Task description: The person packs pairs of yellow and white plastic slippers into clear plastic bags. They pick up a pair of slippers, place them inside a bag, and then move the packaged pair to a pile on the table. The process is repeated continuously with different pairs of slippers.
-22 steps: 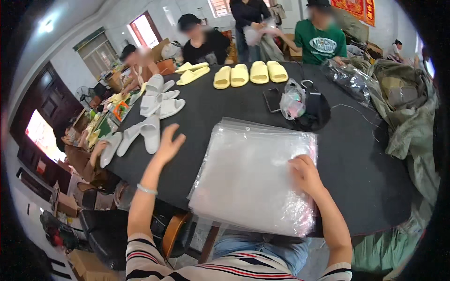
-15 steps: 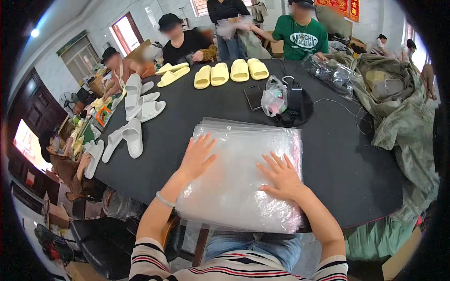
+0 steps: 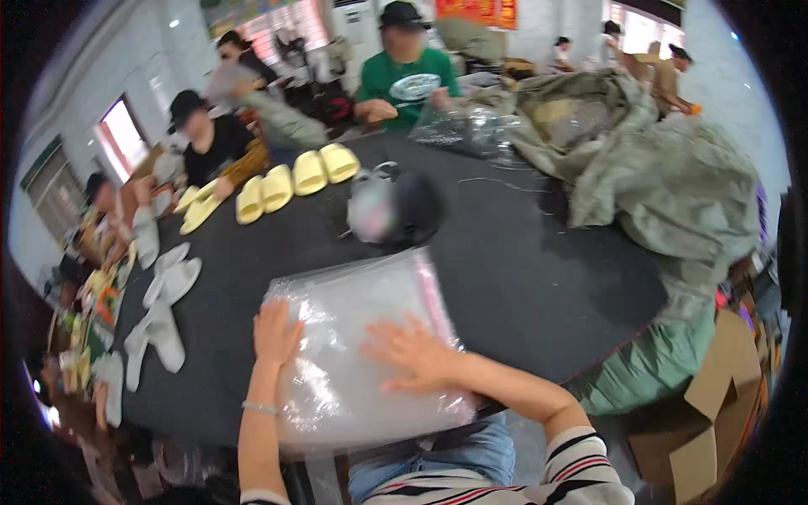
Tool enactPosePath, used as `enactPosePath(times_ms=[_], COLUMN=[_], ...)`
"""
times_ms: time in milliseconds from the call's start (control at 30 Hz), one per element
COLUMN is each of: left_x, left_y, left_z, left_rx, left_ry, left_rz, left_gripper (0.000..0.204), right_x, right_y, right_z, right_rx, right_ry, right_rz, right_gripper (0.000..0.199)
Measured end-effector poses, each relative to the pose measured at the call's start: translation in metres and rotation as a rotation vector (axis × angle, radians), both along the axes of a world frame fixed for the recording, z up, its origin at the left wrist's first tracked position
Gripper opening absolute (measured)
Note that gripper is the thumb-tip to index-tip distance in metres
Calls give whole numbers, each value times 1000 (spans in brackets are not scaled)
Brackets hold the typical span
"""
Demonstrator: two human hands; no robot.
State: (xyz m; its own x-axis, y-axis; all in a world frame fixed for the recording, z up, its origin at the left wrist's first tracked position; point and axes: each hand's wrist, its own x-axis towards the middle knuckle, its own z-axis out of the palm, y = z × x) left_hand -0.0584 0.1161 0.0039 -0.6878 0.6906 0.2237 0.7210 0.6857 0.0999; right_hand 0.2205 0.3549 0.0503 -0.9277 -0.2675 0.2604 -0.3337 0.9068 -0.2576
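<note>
A stack of clear plastic bags (image 3: 345, 337) with a pink strip along its right side lies at the table's near edge. My left hand (image 3: 276, 332) rests on the stack's left side, fingers stretched out. Across the middle and right of the stack, my right hand (image 3: 412, 352) lies with its fingers spread, slightly blurred. Neither hand grips anything.
On the black table (image 3: 522, 303) stand yellow slides (image 3: 295, 178) at the back and white slides (image 3: 160, 337) on the left. A black round item (image 3: 419, 206) lies beyond the bags. Green sacking (image 3: 656, 177) covers the right side; a cardboard box (image 3: 703, 412) is below. Several people sit around.
My view has swung to the right, so the table's contents shift left. My right hand has moved inward over the bags; my left hand is now nearer the stack's left edge.
</note>
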Motion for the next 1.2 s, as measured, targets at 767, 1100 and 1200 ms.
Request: enactPosePath(times_ms=[767, 1100, 1200], left_x=[4, 8, 9], left_y=[17, 6, 21], left_z=[-2, 10, 1], left_rx=[38, -30, -21], left_ry=[-65, -107, -165], left_rz=[-8, 30, -3], left_gripper=[69, 68, 67], right_x=[198, 516, 595], right_y=[468, 349, 300], right_z=[45, -52, -127], right_rx=[1040, 51, -280], right_ry=[-782, -444, -147], right_rz=[-1595, -2067, -2308], right_gripper=[35, 60, 50])
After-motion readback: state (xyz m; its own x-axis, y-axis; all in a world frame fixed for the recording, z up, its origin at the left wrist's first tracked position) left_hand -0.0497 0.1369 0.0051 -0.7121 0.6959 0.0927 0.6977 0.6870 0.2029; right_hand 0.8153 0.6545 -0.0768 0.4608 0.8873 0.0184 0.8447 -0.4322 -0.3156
